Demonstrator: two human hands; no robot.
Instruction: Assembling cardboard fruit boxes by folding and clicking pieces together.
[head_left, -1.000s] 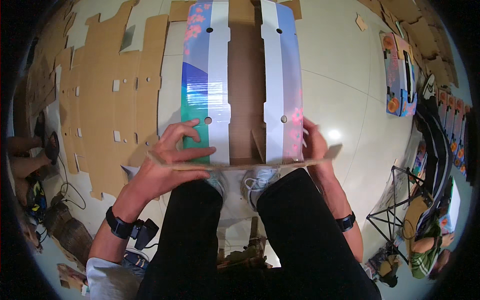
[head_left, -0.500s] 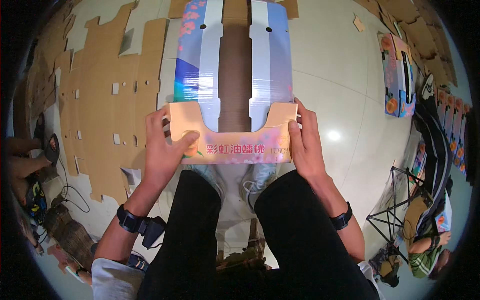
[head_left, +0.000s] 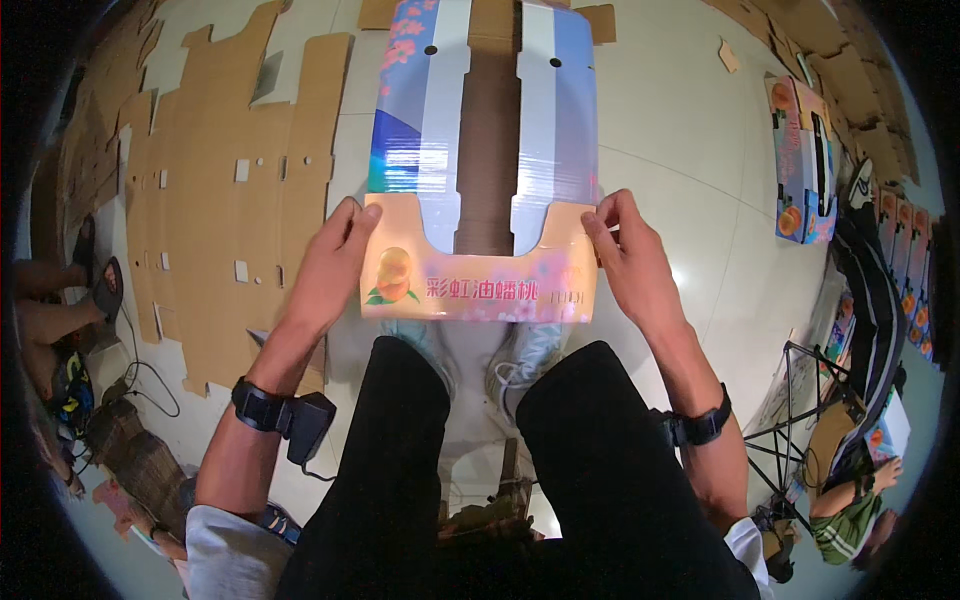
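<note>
A printed cardboard box (head_left: 410,160) stands in front of my feet, blue and white with pink blossoms. Two of its top flaps lie apart, leaving a long brown gap between them. Across its near end a peach-coloured end flap (head_left: 480,275), with a fruit picture and a U-shaped cutout, faces me. At the flap's upper left corner my left hand (head_left: 335,255) pinches the edge between thumb and fingers. My right hand (head_left: 632,255) holds the opposite corner the same way, fingers behind and thumb in front.
Flattened brown cardboard sheets (head_left: 215,180) cover the floor on the left. To the right stands another printed box (head_left: 800,160) with a handle slot. Beyond it are a black folding frame (head_left: 795,400), a row of printed boxes (head_left: 905,260) and a person in green (head_left: 845,530).
My thumbs and fingers have shifted up to the end flap's upper corners, uncovering the fruit picture. The box appears slightly further right in view.
</note>
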